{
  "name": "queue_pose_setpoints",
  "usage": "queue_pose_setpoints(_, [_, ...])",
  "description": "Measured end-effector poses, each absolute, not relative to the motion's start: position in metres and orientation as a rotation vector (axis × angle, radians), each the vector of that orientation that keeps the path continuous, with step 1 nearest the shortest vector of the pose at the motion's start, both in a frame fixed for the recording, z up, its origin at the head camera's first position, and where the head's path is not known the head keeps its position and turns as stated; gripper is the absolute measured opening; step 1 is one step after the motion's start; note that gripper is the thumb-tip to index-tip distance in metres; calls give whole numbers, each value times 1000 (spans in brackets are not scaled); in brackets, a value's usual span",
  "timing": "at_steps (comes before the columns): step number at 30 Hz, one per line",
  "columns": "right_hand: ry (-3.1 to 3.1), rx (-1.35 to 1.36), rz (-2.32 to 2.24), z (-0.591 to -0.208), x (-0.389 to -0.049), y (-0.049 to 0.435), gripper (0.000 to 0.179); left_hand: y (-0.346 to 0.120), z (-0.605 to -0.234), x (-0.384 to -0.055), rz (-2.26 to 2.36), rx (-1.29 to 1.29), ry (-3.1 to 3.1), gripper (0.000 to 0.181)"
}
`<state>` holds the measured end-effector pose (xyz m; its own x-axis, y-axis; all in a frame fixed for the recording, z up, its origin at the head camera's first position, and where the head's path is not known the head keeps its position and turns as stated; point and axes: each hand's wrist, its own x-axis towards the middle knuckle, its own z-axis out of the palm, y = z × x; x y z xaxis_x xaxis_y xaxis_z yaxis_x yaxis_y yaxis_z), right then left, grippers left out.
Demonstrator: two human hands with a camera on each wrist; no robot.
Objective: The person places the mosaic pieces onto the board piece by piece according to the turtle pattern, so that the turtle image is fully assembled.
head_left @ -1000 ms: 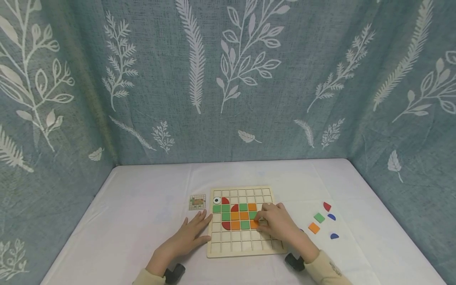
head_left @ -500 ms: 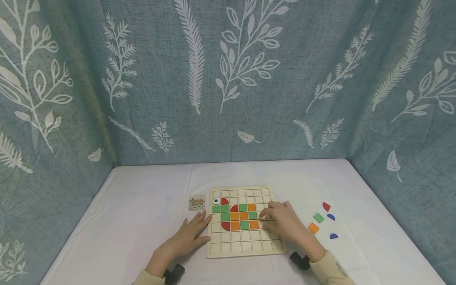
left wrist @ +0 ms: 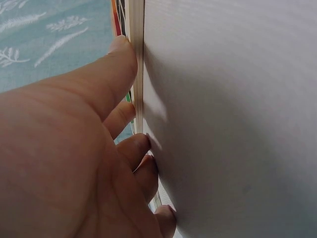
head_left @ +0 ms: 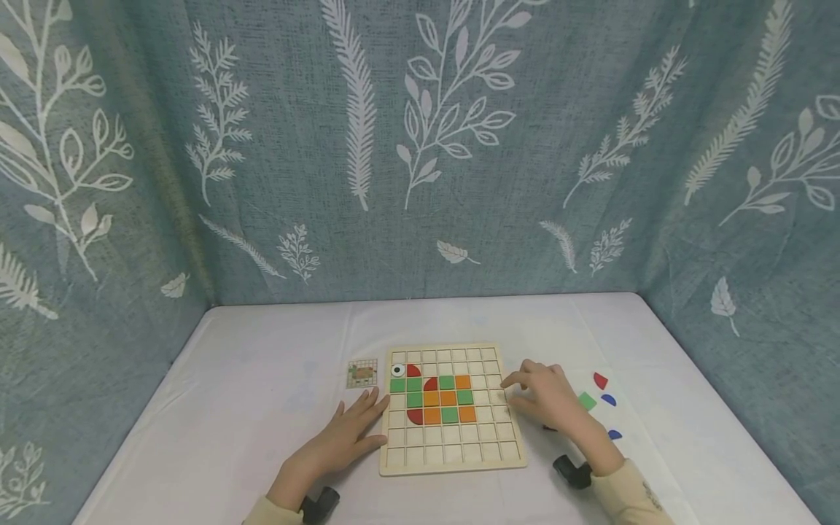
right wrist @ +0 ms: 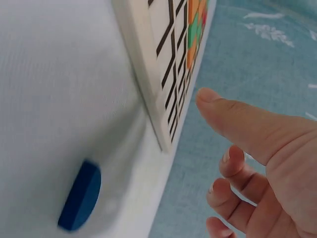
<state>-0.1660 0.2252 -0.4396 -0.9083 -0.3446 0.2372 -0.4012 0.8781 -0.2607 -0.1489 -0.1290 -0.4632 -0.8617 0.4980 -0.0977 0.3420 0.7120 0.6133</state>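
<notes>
A wooden grid board [head_left: 492,453] lies on the table with coloured tiles set in its cells: green and orange squares, red quarter-rounds and a white eye tile [head_left: 397,370] at upper left. My left hand [head_left: 345,437] lies with fingers spread against the board's left edge; in the left wrist view its thumb and fingertips touch that edge. My right hand [head_left: 546,397] hovers by the board's right edge, fingers loosely bent, holding nothing. A blue half-round tile [right wrist: 81,196] lies below it in the right wrist view.
Loose tiles lie to the right: a red one [head_left: 600,380], a green square [head_left: 587,401] and blue half-rounds [head_left: 609,400], some partly behind the right arm. A small picture card [head_left: 362,373] lies left of the board. Patterned curtains [head_left: 420,146] enclose the table.
My right hand has let go of the orange square tile, which now sits in the board's grid, and has moved right, off the tiles. My left hand has stayed still.
</notes>
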Motion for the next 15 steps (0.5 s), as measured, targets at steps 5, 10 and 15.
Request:
queue_pose_setpoints(5, [-2856,571,434,-439,-168,237,20,-129,-463,-149,880,666,2659,67])
queue_pose_setpoints(10, [-2888,530,424,-438,-169,249,20,-129,-462,-149,868,649,2649,67])
queue_pose_setpoints(15, [-2877,527,428,-441,-171,262,22,-128,-462,-149,859,647,2651,67])
